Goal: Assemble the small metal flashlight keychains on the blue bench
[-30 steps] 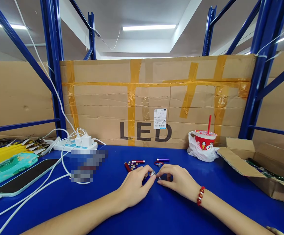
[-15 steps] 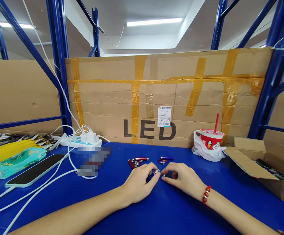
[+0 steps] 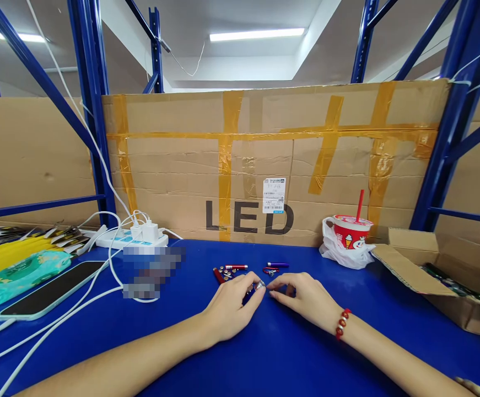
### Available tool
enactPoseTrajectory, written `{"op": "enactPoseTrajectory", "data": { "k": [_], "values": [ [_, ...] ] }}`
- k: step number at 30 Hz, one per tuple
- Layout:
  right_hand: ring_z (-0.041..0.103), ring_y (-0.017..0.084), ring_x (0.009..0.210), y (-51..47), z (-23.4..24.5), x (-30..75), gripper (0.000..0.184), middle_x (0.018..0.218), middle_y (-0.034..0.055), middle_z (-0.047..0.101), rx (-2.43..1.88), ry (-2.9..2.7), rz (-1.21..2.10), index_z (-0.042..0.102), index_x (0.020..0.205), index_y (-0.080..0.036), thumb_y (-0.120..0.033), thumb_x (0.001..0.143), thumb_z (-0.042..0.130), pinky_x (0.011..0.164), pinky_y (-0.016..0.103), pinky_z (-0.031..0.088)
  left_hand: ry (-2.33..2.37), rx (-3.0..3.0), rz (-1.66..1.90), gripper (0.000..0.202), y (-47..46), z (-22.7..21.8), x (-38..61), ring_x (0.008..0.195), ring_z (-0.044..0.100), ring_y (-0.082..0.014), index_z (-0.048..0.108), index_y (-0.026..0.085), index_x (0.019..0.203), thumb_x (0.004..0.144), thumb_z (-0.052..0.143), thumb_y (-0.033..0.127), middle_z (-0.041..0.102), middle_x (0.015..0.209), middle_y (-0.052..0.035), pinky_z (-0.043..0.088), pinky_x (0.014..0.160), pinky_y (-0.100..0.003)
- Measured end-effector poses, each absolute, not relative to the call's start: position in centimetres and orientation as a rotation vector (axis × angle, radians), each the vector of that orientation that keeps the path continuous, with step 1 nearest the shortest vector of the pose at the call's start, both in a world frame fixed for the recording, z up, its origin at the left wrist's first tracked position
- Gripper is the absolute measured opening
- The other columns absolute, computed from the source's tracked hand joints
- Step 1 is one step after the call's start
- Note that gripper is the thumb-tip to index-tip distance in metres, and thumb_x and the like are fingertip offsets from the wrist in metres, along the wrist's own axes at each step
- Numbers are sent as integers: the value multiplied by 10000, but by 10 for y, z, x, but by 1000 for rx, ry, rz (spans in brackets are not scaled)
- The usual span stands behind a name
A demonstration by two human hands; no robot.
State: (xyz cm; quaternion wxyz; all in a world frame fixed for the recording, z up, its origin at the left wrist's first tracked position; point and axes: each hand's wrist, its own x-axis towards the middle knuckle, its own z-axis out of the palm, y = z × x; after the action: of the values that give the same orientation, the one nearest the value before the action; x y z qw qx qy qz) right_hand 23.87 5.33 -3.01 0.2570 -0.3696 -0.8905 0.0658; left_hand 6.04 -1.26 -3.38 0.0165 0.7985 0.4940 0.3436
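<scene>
My left hand (image 3: 229, 309) pinches a small tube with a silvery end (image 3: 259, 285) between thumb and fingers; most of the tube is hidden by the hand. Just to the right, my right hand (image 3: 306, 298) has its thumb and index fingertips slightly apart, close to the silvery end, and nothing shows between them. Beyond the left hand lie a dark red tube (image 3: 219, 275), a thinner red tube with a silvery end (image 3: 236, 267) and several small button cells (image 3: 227, 273). A blue tube (image 3: 278, 264) rests behind a small red-and-silver piece (image 3: 270, 271).
On the right stand a red drink cup (image 3: 349, 234) in a white bag and an open cardboard box (image 3: 450, 309). To the left are a phone (image 3: 53, 292), white cables (image 3: 66, 314), a power strip (image 3: 109, 238) and a teal packet (image 3: 25, 275). Cardboard (image 3: 173, 165) closes off the back.
The small silvery piece at my right fingertips no longer shows. My left hand still holds the tube. The whole view has shifted slightly.
</scene>
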Motion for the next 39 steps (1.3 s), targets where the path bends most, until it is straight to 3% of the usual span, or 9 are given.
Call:
{"op": "enactPoseTrajectory", "data": {
  "k": [15,17,21,24,28,39],
  "values": [
    [576,113,725,61,-35,238,210,907,1,632,-908,-2312,239,660,885,-221,-179,728,527,669,248,441,1547,2495,1044,296,-12,-35,60,643,511,-124,492,173,892,898,301,399,549,686,-5,366,610,-227],
    [583,124,757,61,-34,236,212,920,33,628,-845,-2158,421,657,906,-181,-220,719,564,659,242,464,1536,2502,1042,301,-12,-35,60,633,508,-123,489,170,896,899,296,400,547,679,-6,366,607,-226],
    [601,128,764,54,-25,232,359,866,95,633,-745,-1615,1124,640,898,-85,-404,750,566,664,216,502,1546,2509,1034,298,-12,-34,61,631,505,-125,487,168,888,898,296,397,554,682,-8,362,612,-233],
    [618,122,708,50,-18,232,302,805,94,637,-657,-1248,1444,622,818,-74,-366,750,593,717,225,514,1544,2502,1031,301,-12,-33,61,644,508,-125,482,169,881,901,290,399,564,695,-8,363,630,-239],
    [629,152,783,48,-16,233,199,850,100,643,-576,-1081,1582,610,817,-86,-276,759,596,763,253,521,1545,2506,1040,307,-12,-33,61,668,518,-131,486,171,883,901,288,405,565,698,-7,368,654,-247],
    [614,189,883,45,-20,232,300,935,123,636,-521,-1196,1589,633,894,-75,-297,696,664,792,247,521,1561,2521,1017,283,-12,-33,61,649,512,-122,477,176,870,903,299,393,554,677,6,358,630,-233]
  ]
}}
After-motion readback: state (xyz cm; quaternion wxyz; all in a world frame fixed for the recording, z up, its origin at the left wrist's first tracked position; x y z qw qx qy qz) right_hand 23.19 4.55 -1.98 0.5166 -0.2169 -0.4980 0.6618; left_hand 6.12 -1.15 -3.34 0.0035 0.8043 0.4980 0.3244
